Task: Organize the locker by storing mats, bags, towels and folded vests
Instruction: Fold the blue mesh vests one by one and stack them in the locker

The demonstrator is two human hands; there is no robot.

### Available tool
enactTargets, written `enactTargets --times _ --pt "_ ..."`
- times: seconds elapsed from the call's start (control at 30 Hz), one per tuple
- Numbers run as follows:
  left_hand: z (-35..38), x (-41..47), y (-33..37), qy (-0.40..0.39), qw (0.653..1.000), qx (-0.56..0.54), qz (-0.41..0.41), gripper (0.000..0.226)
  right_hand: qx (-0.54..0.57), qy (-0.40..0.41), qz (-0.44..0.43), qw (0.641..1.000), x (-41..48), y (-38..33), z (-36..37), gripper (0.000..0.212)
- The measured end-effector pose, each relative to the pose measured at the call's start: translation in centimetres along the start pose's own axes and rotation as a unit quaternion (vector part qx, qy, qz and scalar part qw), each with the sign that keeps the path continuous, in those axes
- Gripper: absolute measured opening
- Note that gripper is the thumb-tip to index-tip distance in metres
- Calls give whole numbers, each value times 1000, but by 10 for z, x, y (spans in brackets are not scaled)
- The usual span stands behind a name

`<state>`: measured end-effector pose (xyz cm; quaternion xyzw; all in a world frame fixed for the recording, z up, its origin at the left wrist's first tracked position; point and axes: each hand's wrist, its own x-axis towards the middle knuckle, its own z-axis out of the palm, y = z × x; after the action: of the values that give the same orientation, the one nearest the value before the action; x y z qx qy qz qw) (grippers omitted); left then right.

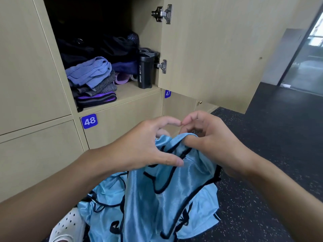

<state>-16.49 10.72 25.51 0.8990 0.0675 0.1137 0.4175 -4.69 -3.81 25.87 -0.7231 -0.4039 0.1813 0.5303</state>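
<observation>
A light blue vest [167, 193] with black trim hangs in front of me, held up at its top edge. My left hand [148, 147] grips the cloth from the left, thumb on the front. My right hand [208, 140] pinches the top fold from the right, fingers curled over it. More blue vests [104, 194] lie heaped on the floor below. The open locker [132, 95] above holds a stack of folded towels [90, 75], dark bags [97, 48] at the back and a rolled pink mat [122, 78].
A black sport bottle [146, 70] stands at the locker's right front. The open door [227, 49] juts out at upper right. Closed lockers 48 [89, 121] and 47 [167, 93] sit below. A white perforated shoe [70, 226] is at bottom left on dark speckled floor [262, 172].
</observation>
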Motion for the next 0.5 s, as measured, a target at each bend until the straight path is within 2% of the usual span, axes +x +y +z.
enactTargets --times 0.1,0.17,0.2,0.33,0.4,0.5 --pt "6 1 0 17 999 -36 3 40 -12 -12 4 1000 -1 1 2 25" --pt "6 2 -1 36 997 -64 11 13 12 -27 17 999 -1 1 2 21" --pt "5 3 -1 47 996 -76 8 6 28 -28 21 999 -1 0 1 21" --pt "-5 6 0 109 986 -124 -11 13 92 -18 49 994 -1 0 -6 30" --pt "-9 7 -1 131 977 -164 -19 15 53 -25 69 996 -2 2 -8 35" --pt "-13 8 -6 155 969 -185 -48 16 0 1 64 998 -2 4 -7 21"
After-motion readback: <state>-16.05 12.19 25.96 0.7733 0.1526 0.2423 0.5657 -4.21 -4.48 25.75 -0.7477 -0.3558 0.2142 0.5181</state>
